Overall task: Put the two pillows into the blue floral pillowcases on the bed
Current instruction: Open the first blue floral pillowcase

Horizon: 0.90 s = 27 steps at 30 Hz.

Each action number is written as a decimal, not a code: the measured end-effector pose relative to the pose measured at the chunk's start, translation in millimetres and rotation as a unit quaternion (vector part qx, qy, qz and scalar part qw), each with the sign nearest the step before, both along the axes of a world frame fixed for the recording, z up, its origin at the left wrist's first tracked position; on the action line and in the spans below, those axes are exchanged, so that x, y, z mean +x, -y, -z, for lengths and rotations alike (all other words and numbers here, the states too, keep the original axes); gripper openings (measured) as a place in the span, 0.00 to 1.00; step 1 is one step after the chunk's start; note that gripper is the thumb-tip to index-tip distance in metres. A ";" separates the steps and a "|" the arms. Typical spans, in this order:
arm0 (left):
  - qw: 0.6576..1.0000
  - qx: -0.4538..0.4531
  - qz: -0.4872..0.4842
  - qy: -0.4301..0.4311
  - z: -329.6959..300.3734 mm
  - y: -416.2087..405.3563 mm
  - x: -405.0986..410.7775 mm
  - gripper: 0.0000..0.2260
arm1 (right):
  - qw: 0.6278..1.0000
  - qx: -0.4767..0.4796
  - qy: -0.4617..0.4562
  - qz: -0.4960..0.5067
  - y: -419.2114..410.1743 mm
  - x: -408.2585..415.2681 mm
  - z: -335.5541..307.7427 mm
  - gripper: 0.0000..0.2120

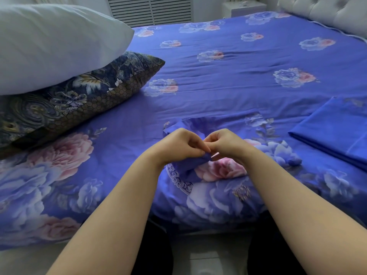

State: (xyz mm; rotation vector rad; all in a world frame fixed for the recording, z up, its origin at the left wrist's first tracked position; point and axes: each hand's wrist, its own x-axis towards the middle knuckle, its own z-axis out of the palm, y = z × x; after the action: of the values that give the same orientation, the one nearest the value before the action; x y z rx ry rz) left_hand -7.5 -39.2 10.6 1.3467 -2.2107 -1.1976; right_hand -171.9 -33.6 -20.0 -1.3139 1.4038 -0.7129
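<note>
Blue floral bedding [228,76] covers the bed and fills most of the frame, with a tufted headboard [327,14] in the upper right corner. Low in the centre, a blue floral pillowcase [214,187] lies at the near edge of the bed. The left hand [178,144] and the right hand [226,144] meet over it, both with curled fingers pinching a raised fold of its cloth. I judge that they search for the opening.

To do it well, each hand should take only one layer and pull apart, so the mouth opens wide.

A white pillow [49,44] rests on a dark patterned pillow [79,96] at the upper left (both not yet inside). A second folded blue cloth [333,128], probably the other pillowcase, lies at the right.
</note>
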 end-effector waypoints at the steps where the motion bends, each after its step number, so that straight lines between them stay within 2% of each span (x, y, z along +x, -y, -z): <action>1: 1.000 0.014 -0.021 -0.014 -1.8 1.9 2.6 0.06 | 0.998 -0.009 0.044 0.042 1.1 1.3 1.3 0.06; 2: 0.998 0.022 -0.050 -0.026 -2.7 4.0 5.8 0.06 | 0.989 -0.014 0.114 0.096 3.4 2.7 2.1 0.07; 4: 0.988 0.058 -0.120 -0.073 -3.6 7.8 12.5 0.09 | 0.943 -0.010 0.276 0.185 8.3 2.8 2.7 0.09; 6: 0.957 0.128 -0.181 -0.185 -3.3 12.1 16.9 0.11 | 0.888 0.001 0.409 0.211 12.0 -0.2 1.6 0.08; 8: 0.896 0.172 -0.263 -0.314 -3.3 19.3 20.7 0.12 | 0.847 0.016 0.481 0.227 15.7 -7.5 0.1 0.10; 11: 0.767 0.217 -0.400 -0.453 -2.5 29.6 30.5 0.15 | 0.791 0.036 0.551 0.264 21.8 -19.1 -4.4 0.10; 12: 0.729 0.233 -0.426 -0.483 -1.1 32.6 36.1 0.15 | 0.788 0.030 0.552 0.272 24.8 -22.6 -5.0 0.13; 13: 0.704 0.242 -0.446 -0.497 -0.3 35.0 42.3 0.14 | 0.803 0.026 0.530 0.270 25.2 -26.2 -9.1 0.13; 14: 0.699 0.230 -0.464 -0.494 1.8 38.6 49.4 0.13 | 0.839 0.011 0.475 0.266 22.5 -29.8 -16.8 0.14; 15: 0.715 0.198 -0.479 -0.470 2.9 43.8 56.7 0.12 | 0.901 -0.016 0.353 0.253 18.3 -35.4 -24.7 0.18; 16: 0.748 0.158 -0.480 -0.430 2.9 48.5 64.8 0.11 | 0.960 -0.053 0.161 0.223 11.8 -40.9 -31.6 0.22; 17: 0.801 0.130 -0.454 -0.368 0.5 48.7 71.4 0.15 | 0.980 -0.086 -0.047 0.172 4.1 -46.5 -36.4 0.23; 18: 0.874 0.113 -0.398 -0.253 0.8 47.4 77.8 0.22 | 0.969 -0.097 -0.204 0.102 -0.9 -51.4 -37.5 0.23; 19: 0.941 0.108 -0.309 -0.088 -0.2 41.9 83.0 0.28 | 0.949 -0.085 -0.301 0.040 -6.0 -54.3 -37.6 0.22; 20: 0.968 0.099 -0.209 0.096 1.2 35.0 89.1 0.28 | 0.934 -0.064 -0.350 0.006 -7.1 -57.0 -34.7 0.21; 21: 0.959 0.086 -0.119 0.241 2.1 28.4 94.1 0.25 | 0.930 -0.062 -0.362 0.010 -9.2 -58.0 -34.5 0.19; 22: 0.947 0.075 -0.083 0.301 3.3 23.2 96.9 0.20 | 0.934 -0.079 -0.347 0.035 -8.3 -61.3 -33.3 0.16; 23: 0.956 0.066 -0.090 0.271 2.3 18.1 101.0 0.16 | 0.940 -0.109 -0.315 0.073 -7.7 -64.4 -34.0 0.14; 24: 0.973 0.063 -0.144 0.171 2.6 17.5 108.3 0.13 | 0.949 -0.136 -0.261 0.116 -7.3 -67.8 -35.7 0.12; 25: 0.975 0.051 -0.212 0.040 1.7 18.4 114.6 0.11 | 0.959 -0.151 -0.177 0.161 -8.3 -70.4 -38.3 0.10; 26: 0.958 0.029 -0.269 -0.092 1.1 21.3 123.9 0.10 | 0.969 -0.142 -0.060 0.195 -9.4 -72.7 -39.9 0.08; 27: 0.934 0.003 -0.306 -0.186 -2.2 21.7 129.5 0.10 | 0.971 -0.112 0.057 0.205 -11.6 -73.7 -41.0 0.06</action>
State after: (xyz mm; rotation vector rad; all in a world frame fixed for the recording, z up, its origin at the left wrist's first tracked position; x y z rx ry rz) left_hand 122.0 -60.9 12.8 1.5009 -1.3776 -1.0941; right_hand -245.6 -22.0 21.0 -1.1371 1.5532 -1.2346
